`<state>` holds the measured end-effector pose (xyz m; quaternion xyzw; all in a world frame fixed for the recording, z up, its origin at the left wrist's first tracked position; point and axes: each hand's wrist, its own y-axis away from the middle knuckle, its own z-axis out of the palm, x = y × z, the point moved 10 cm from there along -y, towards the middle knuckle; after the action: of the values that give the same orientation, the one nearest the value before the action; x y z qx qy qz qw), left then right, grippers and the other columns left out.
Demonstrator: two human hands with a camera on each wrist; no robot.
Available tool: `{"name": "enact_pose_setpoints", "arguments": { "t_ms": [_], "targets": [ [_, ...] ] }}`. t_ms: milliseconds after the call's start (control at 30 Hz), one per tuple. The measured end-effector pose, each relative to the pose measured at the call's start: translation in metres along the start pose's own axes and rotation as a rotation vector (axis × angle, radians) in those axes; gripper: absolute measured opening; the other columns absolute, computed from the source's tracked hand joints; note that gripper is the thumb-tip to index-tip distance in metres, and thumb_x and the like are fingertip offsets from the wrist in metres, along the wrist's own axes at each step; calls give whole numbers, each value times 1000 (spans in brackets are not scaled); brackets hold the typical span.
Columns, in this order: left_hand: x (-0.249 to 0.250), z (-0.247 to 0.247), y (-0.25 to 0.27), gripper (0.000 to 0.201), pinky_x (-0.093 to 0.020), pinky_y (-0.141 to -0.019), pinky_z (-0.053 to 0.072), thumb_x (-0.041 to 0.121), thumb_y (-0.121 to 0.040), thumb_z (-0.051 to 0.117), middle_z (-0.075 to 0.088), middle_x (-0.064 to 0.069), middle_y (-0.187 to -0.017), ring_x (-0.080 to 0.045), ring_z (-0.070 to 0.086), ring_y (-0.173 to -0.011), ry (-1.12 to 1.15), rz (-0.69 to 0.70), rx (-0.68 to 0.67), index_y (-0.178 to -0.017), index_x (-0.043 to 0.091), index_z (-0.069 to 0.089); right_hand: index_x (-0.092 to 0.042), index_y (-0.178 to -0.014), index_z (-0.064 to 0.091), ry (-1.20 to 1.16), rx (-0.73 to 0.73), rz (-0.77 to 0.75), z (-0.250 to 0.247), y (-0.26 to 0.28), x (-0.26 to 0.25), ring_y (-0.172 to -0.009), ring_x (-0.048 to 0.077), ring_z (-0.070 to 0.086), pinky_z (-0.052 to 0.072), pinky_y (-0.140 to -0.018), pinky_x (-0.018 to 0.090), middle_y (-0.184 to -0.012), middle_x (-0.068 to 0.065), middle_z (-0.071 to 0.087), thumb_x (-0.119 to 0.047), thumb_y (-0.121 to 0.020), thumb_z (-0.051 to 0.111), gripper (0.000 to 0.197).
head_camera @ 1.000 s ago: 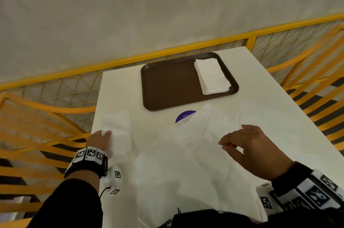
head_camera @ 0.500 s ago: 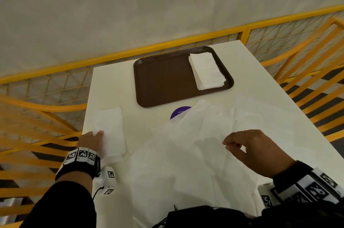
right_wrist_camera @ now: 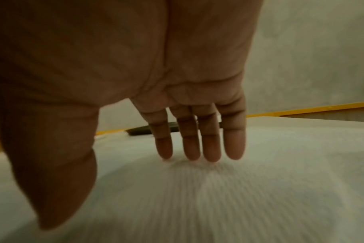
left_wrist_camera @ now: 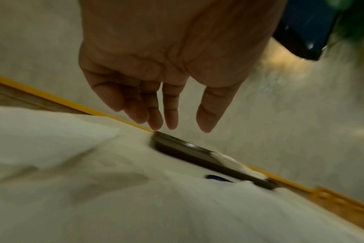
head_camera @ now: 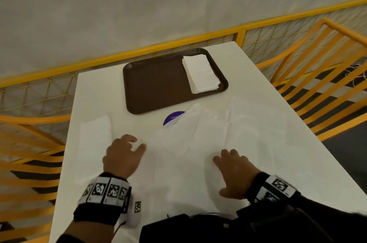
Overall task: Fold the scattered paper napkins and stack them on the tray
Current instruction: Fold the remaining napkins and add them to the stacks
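A brown tray [head_camera: 155, 88] lies at the far middle of the white table, with a stack of folded white napkins [head_camera: 200, 74] at its right end. Several unfolded white napkins [head_camera: 198, 143] overlap across the near table. A folded napkin [head_camera: 95, 137] lies at the left edge. My left hand [head_camera: 127, 153] hovers just right of that folded napkin, fingers straight and empty [left_wrist_camera: 166, 115]. My right hand [head_camera: 232, 169] is over the spread napkins, its straight fingertips [right_wrist_camera: 199, 152] touching the paper.
A purple round sticker [head_camera: 172, 117] peeks out between the tray and the napkins. Yellow railing [head_camera: 139, 52] runs behind the table, and orange slatted chair backs [head_camera: 327, 76] stand on both sides. A dark garment [head_camera: 218, 229] is at the near edge.
My left hand let go of the folded napkin at the left edge and moved right toward the spread napkins. My right hand uncurled and came down onto the paper, nearer to me.
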<state>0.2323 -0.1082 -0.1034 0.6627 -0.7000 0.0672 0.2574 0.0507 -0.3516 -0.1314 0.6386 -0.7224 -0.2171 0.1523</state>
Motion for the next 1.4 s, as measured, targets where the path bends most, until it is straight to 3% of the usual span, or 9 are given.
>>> {"name": "enact_pose_setpoints", "arguments": {
  "t_ms": [300,367,467,633,767,900,1100,1233,1400],
  "targets": [
    [48,53,67,17,-29,-82,47,48,-83,60,58,13,-87,-7,57,-84,19,271,-199,-94,35,55,-18,-58,61,117,181,-37,9,-4,-8,-39,19,49,18,-42,26,-50,2,53,-20,-30,81,35],
    [50,50,73,17,-21,-73,45,45,-85,60,60,12,-86,-5,57,-79,35,290,-209,-95,33,57,-16,-75,66,74,211,-60,-6,1,-5,-55,25,59,26,-49,28,-66,6,62,-31,-63,79,24],
    [50,45,78,16,-14,-64,40,41,-84,63,63,9,-85,-6,57,-72,116,291,-232,-95,29,61,-14,-110,59,-126,308,-31,-31,4,13,-96,30,60,36,-71,31,-105,9,63,-36,-101,35,34],
    [50,55,83,29,-12,-73,44,38,-84,65,61,6,-107,-9,59,-85,323,240,-352,-111,32,56,-17,-90,62,-583,505,-207,-110,48,3,-66,7,52,36,-61,14,-72,-7,60,-35,-96,51,22],
    [58,75,90,75,-32,-95,47,66,-58,69,54,6,-125,-15,57,-113,762,36,-591,-123,38,45,-16,-82,61,-1066,452,-275,-149,75,6,-63,1,55,42,-59,13,-71,-9,62,-30,-91,60,17],
    [72,80,96,40,-46,-102,41,46,-87,49,61,-3,-117,-25,60,-110,1104,-68,-728,-125,36,44,-3,-94,59,-1425,445,-190,-150,77,29,-67,12,65,52,-60,22,-79,1,71,-23,-89,61,21],
    [86,63,95,51,-38,-84,54,15,-85,56,61,-7,-129,-26,60,-114,1210,37,-723,-133,23,42,-7,-99,52,-1507,432,-59,-126,69,41,-64,17,69,55,-61,29,-77,5,74,-22,-91,60,18],
    [75,48,80,55,-34,-78,57,3,-92,53,64,-8,-123,-26,62,-112,1153,11,-537,-138,27,34,-41,-112,41,-1361,509,-4,-121,65,50,-72,30,70,58,-73,46,-82,16,72,-24,-89,64,37],
    [67,27,75,56,-34,-78,54,10,-92,55,69,-2,-113,-24,65,-105,1147,-1,-452,-131,46,36,-41,-99,66,-1089,489,-141,-122,60,45,-66,15,57,47,-68,17,-76,13,59,-19,-78,77,32]
  ]
}}
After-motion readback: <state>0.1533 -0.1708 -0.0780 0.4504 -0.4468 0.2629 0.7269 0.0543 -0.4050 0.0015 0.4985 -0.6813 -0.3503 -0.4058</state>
